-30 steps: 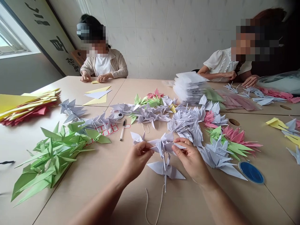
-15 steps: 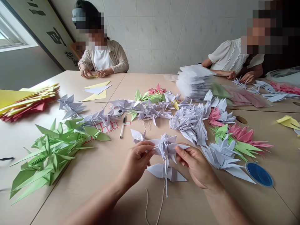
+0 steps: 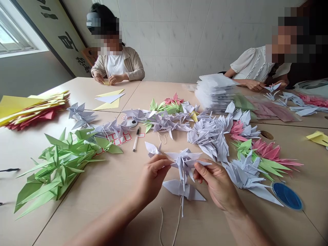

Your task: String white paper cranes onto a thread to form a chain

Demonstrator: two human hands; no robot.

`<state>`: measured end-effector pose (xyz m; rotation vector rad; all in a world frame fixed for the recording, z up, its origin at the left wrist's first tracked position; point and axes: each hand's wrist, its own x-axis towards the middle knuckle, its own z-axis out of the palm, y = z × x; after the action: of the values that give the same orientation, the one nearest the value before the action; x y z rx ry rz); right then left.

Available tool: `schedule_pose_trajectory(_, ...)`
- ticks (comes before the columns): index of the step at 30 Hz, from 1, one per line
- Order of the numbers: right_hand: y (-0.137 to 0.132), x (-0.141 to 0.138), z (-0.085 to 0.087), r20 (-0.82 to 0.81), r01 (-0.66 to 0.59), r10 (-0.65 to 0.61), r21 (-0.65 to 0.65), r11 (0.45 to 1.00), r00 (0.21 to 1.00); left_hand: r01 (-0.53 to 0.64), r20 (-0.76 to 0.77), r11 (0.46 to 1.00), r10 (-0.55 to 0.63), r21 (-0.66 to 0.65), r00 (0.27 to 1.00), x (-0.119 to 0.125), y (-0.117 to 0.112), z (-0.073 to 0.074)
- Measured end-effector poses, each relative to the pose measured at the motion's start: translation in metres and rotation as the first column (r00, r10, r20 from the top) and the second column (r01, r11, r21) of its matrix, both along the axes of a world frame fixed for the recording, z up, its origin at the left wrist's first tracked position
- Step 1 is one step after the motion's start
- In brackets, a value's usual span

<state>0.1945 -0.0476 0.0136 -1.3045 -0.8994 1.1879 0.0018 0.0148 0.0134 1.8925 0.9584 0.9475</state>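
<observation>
- White origami crane sits at six o'clock between both hands, threaded on a cord with a second crane below it.
- Left hand stays closed, pinching the crane's left wing.
- Right hand stays closed on the right wing, between thumb and fingers.
- Neither grip has visibly changed; the crane has only turned slightly.

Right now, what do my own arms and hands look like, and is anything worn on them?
Your left hand and right hand are bare, with no gloves, rings or watch showing. Your left forearm and right forearm are bare too, with no sleeve in view.
</observation>
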Motion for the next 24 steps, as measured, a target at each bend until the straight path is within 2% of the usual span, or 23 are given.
schedule_pose_trajectory(9,-0.005,-0.007,0.003,0.078,-0.101,0.099,0.026,0.995,0.992,0.052,-0.104,0.980,-0.032,0.194,0.994,-0.002,-0.004,0.003)
schedule_pose_trajectory(15,-0.005,-0.007,0.000,0.059,-0.103,0.103,0.003,0.995,0.993,0.040,-0.130,0.950,0.001,0.311,0.992,-0.004,-0.004,-0.006)
schedule_pose_trajectory(19,-0.006,-0.007,-0.001,0.074,-0.127,0.124,0.044,0.991,0.990,0.107,-0.136,0.954,-0.071,0.280,0.988,-0.005,-0.006,-0.009)
schedule_pose_trajectory(24,-0.007,-0.006,-0.002,0.212,-0.143,0.113,0.135,0.980,0.971,0.186,-0.140,0.958,-0.158,0.220,0.978,-0.006,-0.007,-0.008)
